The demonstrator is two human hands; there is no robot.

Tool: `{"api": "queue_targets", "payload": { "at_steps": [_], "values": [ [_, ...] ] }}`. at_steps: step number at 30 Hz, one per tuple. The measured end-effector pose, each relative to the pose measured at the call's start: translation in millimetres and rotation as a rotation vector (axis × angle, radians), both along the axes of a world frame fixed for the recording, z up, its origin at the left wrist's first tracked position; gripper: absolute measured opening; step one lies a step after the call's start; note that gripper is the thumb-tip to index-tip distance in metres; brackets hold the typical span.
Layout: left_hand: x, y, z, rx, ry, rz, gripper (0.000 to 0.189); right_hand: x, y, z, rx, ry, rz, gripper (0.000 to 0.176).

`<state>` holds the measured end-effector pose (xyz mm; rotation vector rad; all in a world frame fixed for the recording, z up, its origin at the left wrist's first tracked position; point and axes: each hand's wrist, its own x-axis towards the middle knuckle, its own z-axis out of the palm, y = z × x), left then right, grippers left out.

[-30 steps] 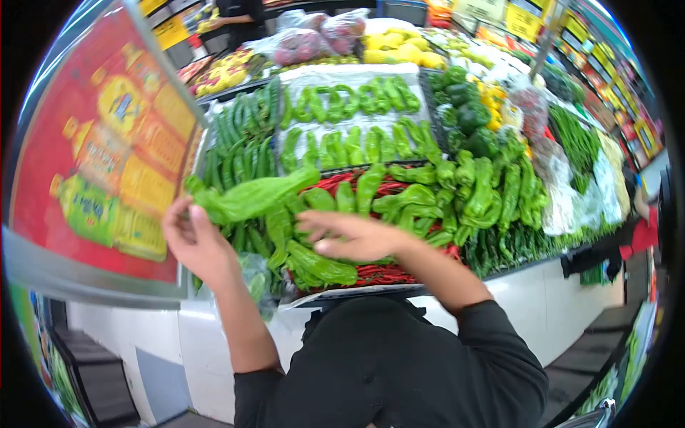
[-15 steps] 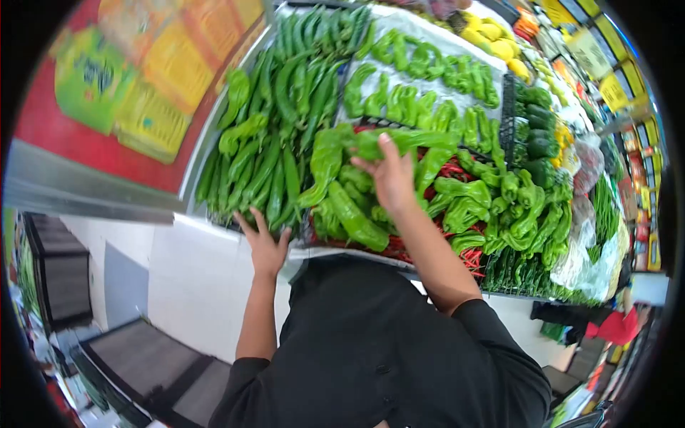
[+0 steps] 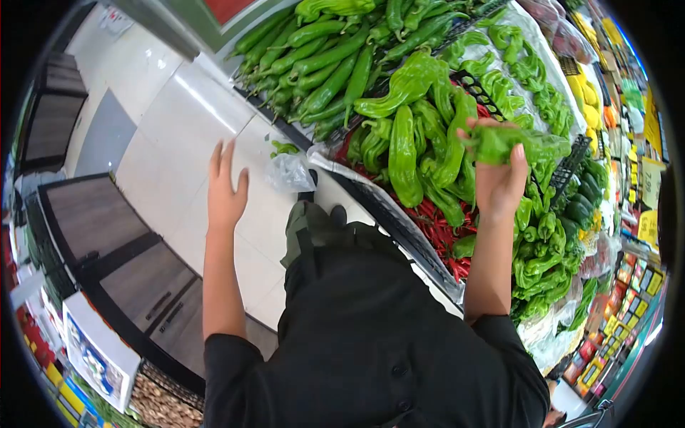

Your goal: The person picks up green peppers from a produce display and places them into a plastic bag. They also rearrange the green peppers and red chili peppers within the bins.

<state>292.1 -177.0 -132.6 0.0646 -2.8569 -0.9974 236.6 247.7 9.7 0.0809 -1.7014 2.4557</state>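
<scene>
My right hand is closed around a wrinkled light green pepper, held above a heap of similar green peppers on the market stand. Thin red chillies lie under that heap. My left hand is open with fingers spread and holds nothing. It hovers over the white floor, left of the stand. Just beyond it a clear plastic bag with a bit of green in it hangs off the stand's edge.
Long dark green peppers fill the stand's upper left. Wrapped trays of curled green peppers, dark bell peppers and yellow produce lie further right. Grey floor mats and a basket of brown items sit at the lower left.
The view has tilted down and left. My left hand came off the stand's edge and now hangs open over the floor. My right hand lifted a green pepper clear of the heap.
</scene>
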Motion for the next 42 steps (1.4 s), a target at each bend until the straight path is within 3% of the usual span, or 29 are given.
{"api": "queue_targets", "payload": {
  "at_steps": [2, 6, 8, 9, 12, 13, 14, 15, 21, 23, 24, 27, 28, 30, 34, 37, 38, 42],
  "values": [
    [48.8, -19.2, -36.9, -0.012, -0.068, 0.169, 0.056, 21.3, -16.1, 6.9, -0.009, -0.001, 0.105, 0.049],
    [124.6, -52.4, -116.6, -0.034, -0.203, 0.144, 0.043, 68.0, -49.5, 2.7, -0.012, 0.019, 0.383, 0.05],
    [146.8, -60.2, -151.3, -0.015, -0.4, 0.176, 0.04, 84.2, -65.9, -11.0, 0.025, -0.019, 0.677, 0.05],
    [154.0, -63.3, -173.4, -0.001, -0.497, 0.195, 0.039, 78.1, -71.9, -19.2, 0.384, 0.08, 0.887, 0.048],
    [169.2, -67.9, -254.9, 0.203, -0.58, 0.258, 0.038, 115.0, -129.4, -120.8, 0.297, -0.505, 0.98, 0.05],
    [171.5, -69.7, -289.4, 0.293, -0.613, 0.284, 0.04, 114.7, -150.1, -151.4, 0.514, -0.575, 0.931, 0.051],
    [173.7, -68.0, -314.3, 0.334, -0.655, 0.333, 0.042, 113.3, -169.3, -195.6, 0.475, -0.695, 0.944, 0.054],
    [170.5, -64.4, -342.5, 0.38, -0.684, 0.385, 0.043, 116.2, -186.6, -249.3, 0.622, -0.729, 0.88, 0.057],
    [144.6, -71.9, -537.4, 0.404, -0.781, 0.572, 0.061, 68.0, -246.0, -562.5, 1.104, -0.504, 0.818, 0.05],
    [118.3, -75.0, -564.9, 0.361, -0.836, 0.498, 0.067, 33.6, -259.8, -643.3, 1.304, -0.369, 0.817, 0.052],
    [109.4, -76.2, -586.2, 0.327, -0.819, 0.515, 0.072, 8.0, -271.0, -661.9, 1.347, -0.371, 0.929, 0.058],
    [80.4, -82.3, -642.7, 0.123, -0.824, 0.581, 0.091, -41.0, -299.5, -739.8, 1.4, -0.138, 0.902, 0.067],
    [70.4, -85.4, -662.7, 0.035, -0.837, 0.607, 0.098, -60.1, -309.2, -765.9, 1.375, -0.187, 0.973, 0.078],
    [58.0, -93.6, -706.0, 0.107, -0.775, 0.589, 0.111, -82.8, -325.6, -815.2, 1.351, -0.193, 0.985, 0.084],
    [41.9, -80.1, -759.4, 0.551, -0.668, 0.608, 0.126, -104.5, -364.9, -846.4, 1.564, -0.2, 1.072, 0.092],
    [24.9, -48.8, -809.4, 0.723, -0.479, 0.618, 0.125, -112.9, -374.1, -874.5, 1.603, -0.321, 1.103, 0.096],
    [22.6, -43.4, -817.2, 0.802, -0.534, 0.642, 0.122, -113.8, -377.5, -882.1, 1.595, -0.367, 1.119, 0.097],
    [4.2, -39.7, -789.7, 1.128, -0.693, 0.694, 0.105, -114.9, -373.4, -906.3, 1.32, -0.545, 1.17, 0.095]
  ]
}}
